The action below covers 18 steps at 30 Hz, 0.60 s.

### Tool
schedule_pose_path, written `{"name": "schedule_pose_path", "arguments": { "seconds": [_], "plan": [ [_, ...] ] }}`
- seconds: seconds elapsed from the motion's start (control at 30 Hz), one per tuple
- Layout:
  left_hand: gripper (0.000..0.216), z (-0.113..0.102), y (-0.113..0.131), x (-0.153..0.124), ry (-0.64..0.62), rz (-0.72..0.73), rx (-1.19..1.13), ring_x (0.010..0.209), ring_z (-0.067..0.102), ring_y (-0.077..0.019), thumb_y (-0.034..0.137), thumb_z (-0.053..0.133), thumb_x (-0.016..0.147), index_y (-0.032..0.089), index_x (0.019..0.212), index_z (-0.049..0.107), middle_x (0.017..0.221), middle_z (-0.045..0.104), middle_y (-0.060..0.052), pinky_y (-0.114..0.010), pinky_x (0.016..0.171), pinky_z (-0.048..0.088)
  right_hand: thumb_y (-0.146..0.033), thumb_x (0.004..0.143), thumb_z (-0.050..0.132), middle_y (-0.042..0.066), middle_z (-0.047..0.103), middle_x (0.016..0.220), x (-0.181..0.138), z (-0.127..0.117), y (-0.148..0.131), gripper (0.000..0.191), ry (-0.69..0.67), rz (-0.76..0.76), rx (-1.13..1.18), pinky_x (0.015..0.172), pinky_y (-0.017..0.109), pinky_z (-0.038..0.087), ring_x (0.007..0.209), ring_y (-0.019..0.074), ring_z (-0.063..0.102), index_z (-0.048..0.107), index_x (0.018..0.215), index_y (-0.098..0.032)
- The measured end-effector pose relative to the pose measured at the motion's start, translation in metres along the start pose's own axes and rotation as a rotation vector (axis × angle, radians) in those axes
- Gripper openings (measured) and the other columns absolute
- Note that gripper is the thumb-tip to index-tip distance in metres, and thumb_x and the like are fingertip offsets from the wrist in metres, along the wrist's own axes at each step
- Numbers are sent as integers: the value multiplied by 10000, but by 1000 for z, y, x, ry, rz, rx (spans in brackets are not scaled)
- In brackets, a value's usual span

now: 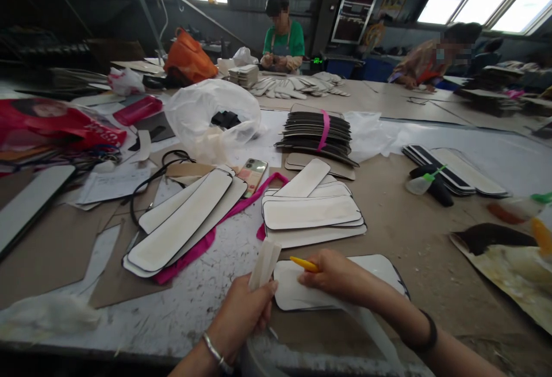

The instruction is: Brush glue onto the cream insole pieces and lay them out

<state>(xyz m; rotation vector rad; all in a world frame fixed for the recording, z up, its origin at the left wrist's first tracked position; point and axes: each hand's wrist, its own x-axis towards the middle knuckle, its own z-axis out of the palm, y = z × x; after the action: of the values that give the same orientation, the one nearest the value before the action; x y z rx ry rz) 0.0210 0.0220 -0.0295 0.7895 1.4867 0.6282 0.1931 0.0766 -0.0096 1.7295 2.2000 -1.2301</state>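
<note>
My left hand (pixel 246 311) is closed around a small bundle of white strips (pixel 264 262) that stick up from my fist. My right hand (pixel 334 276) pinches a yellow stick-like tool (pixel 304 264), its tip pointing left. Under my right hand lies a flat white piece with a black edge (pixel 293 296) on the table. Just beyond it sits a stack of similar white pieces (pixel 311 213). To the left another fanned pile of long white pieces (pixel 181 224) rests on a pink band (pixel 196 253).
A banded stack of black pieces (pixel 318 133) and a clear plastic bag (pixel 211 115) lie mid-table, with a phone (pixel 252 174) between them. Glue bottles (pixel 425 183) and more pieces sit at the right. Red bags clutter the left. Two other people work at the far side.
</note>
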Motion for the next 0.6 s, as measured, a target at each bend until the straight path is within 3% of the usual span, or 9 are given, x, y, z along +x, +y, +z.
{"name": "schedule_pose_path", "arguments": {
  "seconds": [0.17, 0.43, 0.6],
  "plan": [
    [312, -1, -3, 4, -5, -39, -19, 286, 326, -66, 373, 541, 652, 180, 425, 451, 307, 415, 56, -199, 339, 223, -325, 697, 541, 48, 645, 653, 5, 2, -1, 184, 11, 4, -124, 486, 233, 284, 566, 144, 521, 655, 681, -182],
    [236, 4, 2, 6, 9, -55, 0, 260, 316, -58, 325, 565, 634, 182, 483, 453, 282, 410, 71, -187, 312, 223, -330, 722, 522, 87, 676, 741, 5, 5, -9, 203, 21, -22, -260, 510, 254, 286, 674, 206, 587, 667, 745, -191],
    [158, 5, -3, 8, 20, -30, 28, 252, 331, -67, 283, 527, 651, 196, 548, 445, 278, 411, 85, -183, 300, 248, -329, 717, 532, 85, 672, 742, -22, -12, 12, 175, 33, 31, -303, 544, 269, 326, 703, 234, 602, 648, 719, -199]
  ]
}}
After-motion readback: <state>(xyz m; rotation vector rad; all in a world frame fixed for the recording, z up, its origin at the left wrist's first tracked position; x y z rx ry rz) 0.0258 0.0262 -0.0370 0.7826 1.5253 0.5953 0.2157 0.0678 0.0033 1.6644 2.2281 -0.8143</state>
